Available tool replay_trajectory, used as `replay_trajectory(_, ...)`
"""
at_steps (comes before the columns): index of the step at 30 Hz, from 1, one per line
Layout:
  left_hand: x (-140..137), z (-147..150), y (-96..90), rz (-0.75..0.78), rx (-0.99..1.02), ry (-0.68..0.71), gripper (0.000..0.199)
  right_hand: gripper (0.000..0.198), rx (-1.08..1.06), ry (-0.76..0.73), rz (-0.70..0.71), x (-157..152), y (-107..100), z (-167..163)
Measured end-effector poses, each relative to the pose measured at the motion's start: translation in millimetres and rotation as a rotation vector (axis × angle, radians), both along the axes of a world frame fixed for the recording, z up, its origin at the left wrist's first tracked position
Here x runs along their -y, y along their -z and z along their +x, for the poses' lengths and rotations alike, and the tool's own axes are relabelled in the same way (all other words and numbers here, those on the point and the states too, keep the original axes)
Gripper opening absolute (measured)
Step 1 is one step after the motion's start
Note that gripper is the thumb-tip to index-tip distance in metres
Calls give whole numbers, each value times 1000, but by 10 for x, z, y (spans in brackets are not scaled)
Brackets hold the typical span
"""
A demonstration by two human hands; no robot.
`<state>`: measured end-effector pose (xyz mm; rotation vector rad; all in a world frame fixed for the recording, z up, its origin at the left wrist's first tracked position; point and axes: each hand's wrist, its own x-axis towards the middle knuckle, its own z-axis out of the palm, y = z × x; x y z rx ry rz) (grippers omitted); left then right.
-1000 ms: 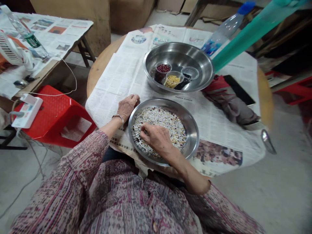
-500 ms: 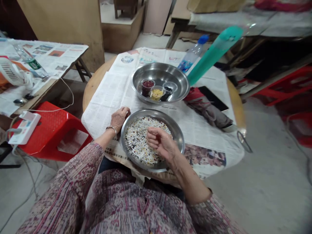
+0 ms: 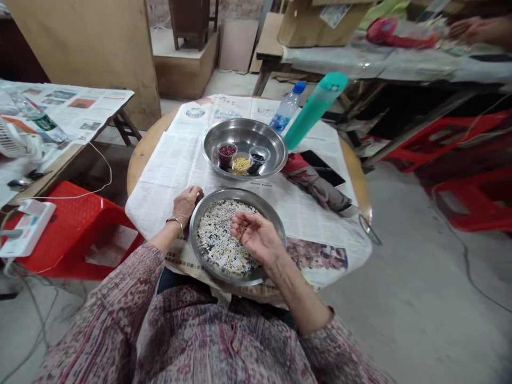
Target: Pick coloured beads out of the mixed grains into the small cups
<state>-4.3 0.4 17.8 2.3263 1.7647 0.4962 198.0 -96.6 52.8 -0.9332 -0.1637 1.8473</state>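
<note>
My left hand [image 3: 186,204] rests curled against the left rim of a near steel plate [image 3: 224,191], a bangle on its wrist. The plate holds a flat layer of mixed grains [image 3: 218,237], mostly white with yellow and dark bits. My right hand [image 3: 256,237] hovers over the plate's right half, palm up and cupped; whether grains lie in it is too small to tell. Behind stands a steel bowl [image 3: 245,122] with three small cups: red beans [image 3: 227,151], yellow grains [image 3: 241,164] and dark beans [image 3: 258,157].
Newspaper covers the round table [image 3: 144,149]. A teal bottle [image 3: 314,109] and a water bottle [image 3: 286,112] stand behind the bowl, a folded dark cloth [image 3: 316,186] and a black phone [image 3: 322,168] at its right. Red stool [image 3: 76,229] left; another person's hand [image 3: 476,29] far right.
My right hand has lifted out of the grains and turned palm up above the plate. My view has tilted up and back. The left hand stays at the rim.
</note>
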Motion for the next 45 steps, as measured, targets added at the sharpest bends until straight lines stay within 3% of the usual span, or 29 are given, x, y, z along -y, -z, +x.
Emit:
replay_trajectory(3, -6, -4, 9, 9, 5, 5, 16, 25, -46, 39, -34, -20, -20, 16)
replay_trajectory(7, -10, -11, 24, 13, 2, 17, 14, 33, -76, 17, 61, -34, -60, 11)
replay_trajectory(12, -10, -23, 46, 19, 12, 31, 14, 36, -61, 4, 98, -66, -103, -21)
replay_trajectory(19, -6, -31, 52, 25, 16, 43, 13, 30, 66, 114, 152, -286, -218, 52)
replay_trajectory(27, -27, -42, 102, 22, 22, 52, 12, 46, 546, 297, 522, -1122, -423, 241)
replay_trajectory(31, -30, -43, 100, 4, -11, 53, 12, 66, 1005, 262, 670, -1515, -389, 231)
replay_trajectory(34, -27, -38, 80, -16, -42, 50, 12, 71, 1206, 99, 707, -1628, -334, 194)
replay_trajectory(38, -18, -30, 49, -34, -52, 50, 13, 73, 1216, -41, 725, -1614, -298, 190)
replay_trajectory(45, -14, -26, 52, -25, -40, 45, 11, 62, 910, 98, 680, -1580, -396, 188)
